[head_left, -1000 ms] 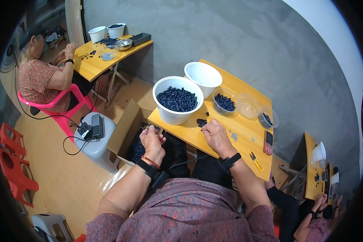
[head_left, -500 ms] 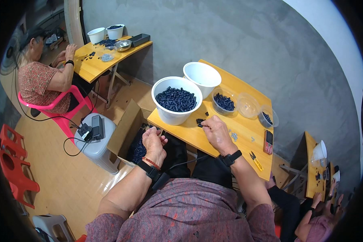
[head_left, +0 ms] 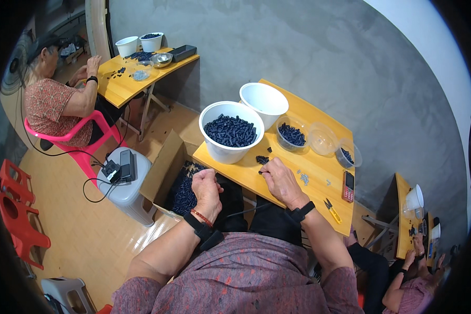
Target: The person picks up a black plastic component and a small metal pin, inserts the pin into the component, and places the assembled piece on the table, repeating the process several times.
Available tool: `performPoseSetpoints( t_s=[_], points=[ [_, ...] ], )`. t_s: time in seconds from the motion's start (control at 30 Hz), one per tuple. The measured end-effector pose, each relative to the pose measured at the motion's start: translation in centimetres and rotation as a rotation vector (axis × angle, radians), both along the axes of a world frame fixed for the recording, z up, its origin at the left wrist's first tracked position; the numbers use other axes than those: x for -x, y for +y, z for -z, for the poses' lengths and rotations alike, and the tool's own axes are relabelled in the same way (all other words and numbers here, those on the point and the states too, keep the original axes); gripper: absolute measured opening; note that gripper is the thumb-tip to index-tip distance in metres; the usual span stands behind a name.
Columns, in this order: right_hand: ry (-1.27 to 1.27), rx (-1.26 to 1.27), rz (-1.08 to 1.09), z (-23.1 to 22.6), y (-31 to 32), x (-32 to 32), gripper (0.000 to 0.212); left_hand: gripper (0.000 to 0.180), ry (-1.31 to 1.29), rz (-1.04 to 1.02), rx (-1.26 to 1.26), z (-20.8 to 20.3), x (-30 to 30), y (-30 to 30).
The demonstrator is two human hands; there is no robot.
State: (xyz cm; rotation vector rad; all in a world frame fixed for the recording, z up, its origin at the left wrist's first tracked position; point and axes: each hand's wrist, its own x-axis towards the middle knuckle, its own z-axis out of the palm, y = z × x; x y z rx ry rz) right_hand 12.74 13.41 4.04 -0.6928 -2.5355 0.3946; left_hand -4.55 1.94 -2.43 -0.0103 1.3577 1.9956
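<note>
My left hand [head_left: 206,184] is curled into a fist just off the near edge of the yellow table [head_left: 319,201], above an open cardboard box [head_left: 162,170] that holds dark blue pieces [head_left: 183,192]. What the fist holds is hidden. My right hand [head_left: 280,180] rests on the table edge, its fingertips pinched on a small dark piece [head_left: 261,170]. A few loose dark pieces [head_left: 262,159] lie just beyond it. Behind them stands a white bucket [head_left: 221,152] full of the same dark pieces.
An empty white bucket [head_left: 264,99], three clear bowls [head_left: 292,135] [head_left: 323,140] [head_left: 348,156], small silver bits [head_left: 304,179], a red phone [head_left: 348,186] and yellow cutters [head_left: 331,210] share the table. Another person [head_left: 52,102] sits at a second table [head_left: 123,86] far left. A grey box [head_left: 123,186] stands on the floor.
Both hands have stayed almost in place. My right hand's fingers have shifted slightly at the loose dark pieces, and my left fist has edged a little toward the table.
</note>
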Motion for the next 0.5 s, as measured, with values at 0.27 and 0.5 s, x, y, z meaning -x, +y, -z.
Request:
performPoseSetpoints(
  t_s=[0.27,0.5],
  points=[
    [0.207,0.141,-0.056,-0.9,-3.2,-1.3,0.007,0.016,0.107,0.557,-0.291,-1.7,-3.2,-1.0],
    [0.215,0.277,-0.067,0.3,-5.7,-2.7,0.005,0.01,0.126,0.827,-0.313,-0.7,-4.2,-1.4]
  ],
)
